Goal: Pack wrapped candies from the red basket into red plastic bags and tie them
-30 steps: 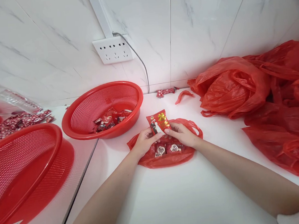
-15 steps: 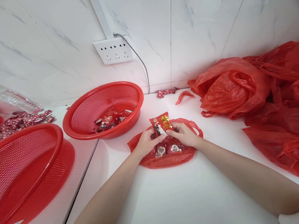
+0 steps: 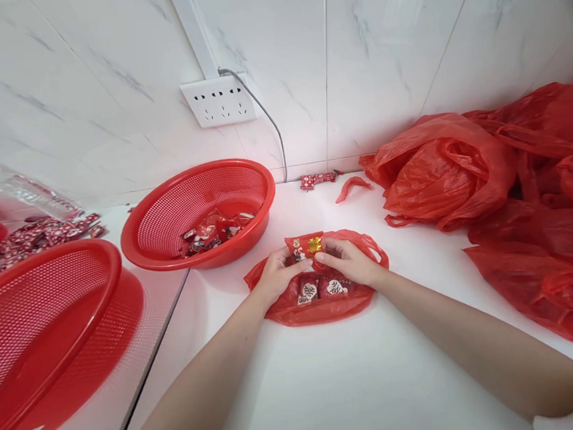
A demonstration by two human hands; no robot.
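Between my two hands is a small red candy packet (image 3: 305,245) with gold print, tilted back over an opened red plastic bag (image 3: 320,314). My left hand (image 3: 282,273) pinches its left side, thumb on the front. On its right side my right hand (image 3: 346,258) grips in the same way, the two thumbs nearly meeting. Inside the bag, below my thumbs, lie dark red packets (image 3: 337,286) with white labels and dark lettering. The packet's lower part and the fingers behind it are partly hidden.
Left of the bag stands a red mesh basket (image 3: 203,259) holding wrapped sweets. A larger red basket (image 3: 116,303) is nearer on the left, with a pile of small packets (image 3: 47,232) behind. Crumpled red bags (image 3: 448,174) fill the right. Several small packets (image 3: 319,179) lie by the wall.
Both hands have lowered the red candy packet slightly towards the bag, and it now leans further back, showing less of its front. The baskets and other bags stay where they were.
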